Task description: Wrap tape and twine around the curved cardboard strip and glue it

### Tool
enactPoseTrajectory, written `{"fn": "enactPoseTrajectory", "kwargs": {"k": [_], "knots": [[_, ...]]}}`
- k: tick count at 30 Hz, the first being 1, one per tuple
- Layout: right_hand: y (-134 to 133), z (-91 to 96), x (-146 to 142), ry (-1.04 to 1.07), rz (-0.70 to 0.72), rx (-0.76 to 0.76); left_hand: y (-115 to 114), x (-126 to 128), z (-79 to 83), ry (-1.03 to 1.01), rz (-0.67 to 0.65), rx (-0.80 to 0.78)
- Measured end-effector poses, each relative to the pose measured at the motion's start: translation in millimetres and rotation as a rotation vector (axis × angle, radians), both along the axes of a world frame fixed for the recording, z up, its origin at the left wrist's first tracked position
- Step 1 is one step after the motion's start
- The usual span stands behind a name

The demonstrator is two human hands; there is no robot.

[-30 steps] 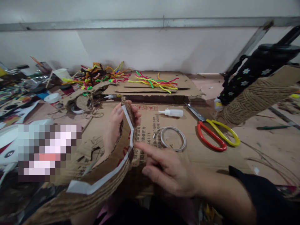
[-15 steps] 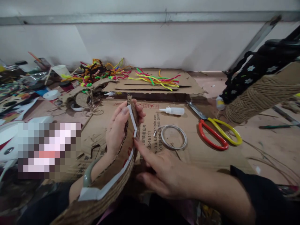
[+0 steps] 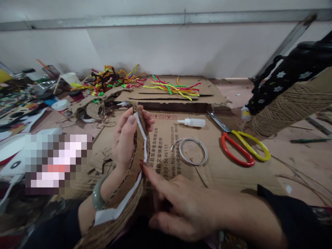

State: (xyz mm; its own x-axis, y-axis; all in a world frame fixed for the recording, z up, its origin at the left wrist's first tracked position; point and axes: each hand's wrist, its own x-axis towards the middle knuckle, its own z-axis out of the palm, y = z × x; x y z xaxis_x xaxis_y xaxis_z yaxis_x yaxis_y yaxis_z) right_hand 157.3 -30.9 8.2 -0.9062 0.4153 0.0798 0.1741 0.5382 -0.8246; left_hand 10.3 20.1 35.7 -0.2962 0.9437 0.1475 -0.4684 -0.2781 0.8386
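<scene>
My left hand (image 3: 127, 140) grips the top end of a curved, twine-wrapped cardboard piece (image 3: 124, 211) that stands on edge and arcs down toward me. A white tape strip (image 3: 141, 138) runs along its upper edge. My right hand (image 3: 178, 202) has its index finger stretched out, the tip pressing on the tape strip about halfway along; its other fingers are curled. A green bangle (image 3: 96, 193) sits on my left wrist.
A flattened cardboard box (image 3: 207, 173) covers the worktop. On it lie a tape ring (image 3: 193, 151), a small glue bottle (image 3: 193, 122) and red-and-yellow scissors (image 3: 238, 145). Coloured pipe cleaners (image 3: 171, 87) lie at the back. A twine-wrapped object (image 3: 287, 107) leans at the right. Clutter fills the left.
My right index finger has slid down the tape strip toward me. The cardboard piece and my left hand have shifted slightly left and closer.
</scene>
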Motion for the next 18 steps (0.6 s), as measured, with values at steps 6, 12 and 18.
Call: {"fn": "enactPoseTrajectory", "kwargs": {"k": [6, 12, 18], "knots": [[7, 9.6, 13, 0.333, 0.095, 0.109, 4, 1, -1.2, -0.054, -0.105, -0.028], [43, 11.9, 27, 0.512, -0.794, 0.141, -1, 12, -11.9, 0.088, -0.293, -0.165], [55, 6.0, 27, 0.542, -0.748, 0.245, -11, 20, -15.6, 0.109, -0.442, -0.158]]}}
